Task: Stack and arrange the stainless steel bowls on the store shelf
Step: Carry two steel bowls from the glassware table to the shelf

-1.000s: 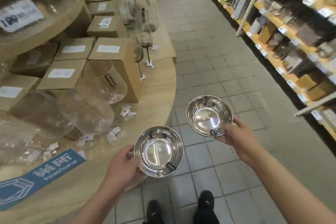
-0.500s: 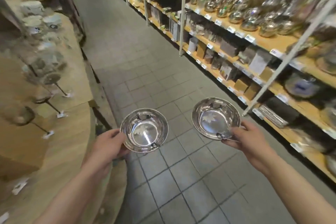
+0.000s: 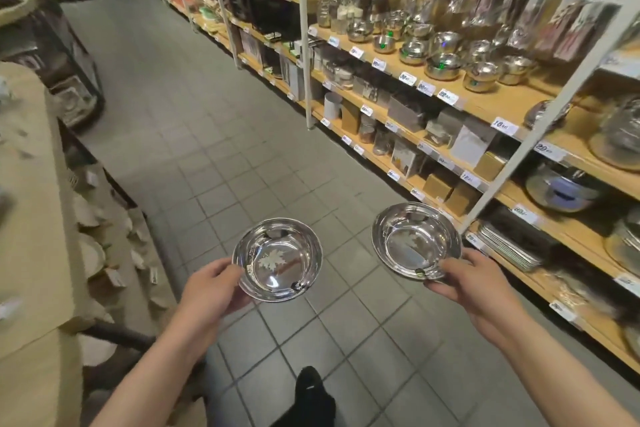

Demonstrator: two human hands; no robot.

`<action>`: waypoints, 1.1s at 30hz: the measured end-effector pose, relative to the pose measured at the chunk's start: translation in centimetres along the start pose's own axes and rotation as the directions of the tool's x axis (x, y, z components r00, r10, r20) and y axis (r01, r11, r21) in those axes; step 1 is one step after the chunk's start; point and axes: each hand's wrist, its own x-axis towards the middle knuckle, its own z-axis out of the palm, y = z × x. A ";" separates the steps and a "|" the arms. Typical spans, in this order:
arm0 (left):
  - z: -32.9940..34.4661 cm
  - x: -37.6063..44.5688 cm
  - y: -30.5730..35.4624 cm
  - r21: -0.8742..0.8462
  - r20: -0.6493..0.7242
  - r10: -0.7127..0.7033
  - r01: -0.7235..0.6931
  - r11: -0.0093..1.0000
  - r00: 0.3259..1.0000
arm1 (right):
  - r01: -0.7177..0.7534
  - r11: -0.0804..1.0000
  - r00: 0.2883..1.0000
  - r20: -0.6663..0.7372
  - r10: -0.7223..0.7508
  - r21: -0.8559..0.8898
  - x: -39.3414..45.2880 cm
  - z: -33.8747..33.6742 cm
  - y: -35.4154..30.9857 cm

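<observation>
Both hands keep their bowls; shelf bowls now nearer

two hands, two held steel bowls, one black shoe.

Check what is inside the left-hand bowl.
Nothing loose lies in the left bowl: only reflections and a small dark sticker near its inner rim. The left hand holds its near-left edge, thumb over the rim, so that patch of rim and the bowl's underside are hidden.
</observation>
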 end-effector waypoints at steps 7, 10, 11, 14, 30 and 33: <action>4.5 12.4 9.7 0.026 0.062 0.018 -0.019 0.999 0.998 | 0.016 0.995 0.995 -0.096 -0.006 0.098 9.2 2.8 -7.3; 7.4 17.0 13.2 0.038 0.087 0.015 -0.018 0.999 0.996 | 0.017 0.991 0.988 -0.155 0.005 0.136 13.5 3.3 -9.6; 8.5 18.5 14.2 0.050 0.102 0.019 -0.024 0.998 0.995 | 0.017 0.989 0.986 -0.167 0.008 0.147 15.1 3.5 -10.2; 11.9 23.1 17.1 0.083 0.131 0.026 -0.037 0.996 0.991 | 0.012 0.987 0.985 -0.170 0.016 0.161 20.6 3.9 -12.3; 27.7 47.1 31.2 0.042 0.088 0.075 -0.079 0.996 0.993 | 0.021 0.999 0.985 -0.170 -0.012 0.049 49.2 8.9 -27.9; 29.6 52.0 33.3 0.038 0.122 0.067 -0.072 0.997 0.990 | 0.017 0.998 0.987 -0.161 -0.006 0.063 53.1 10.7 -29.7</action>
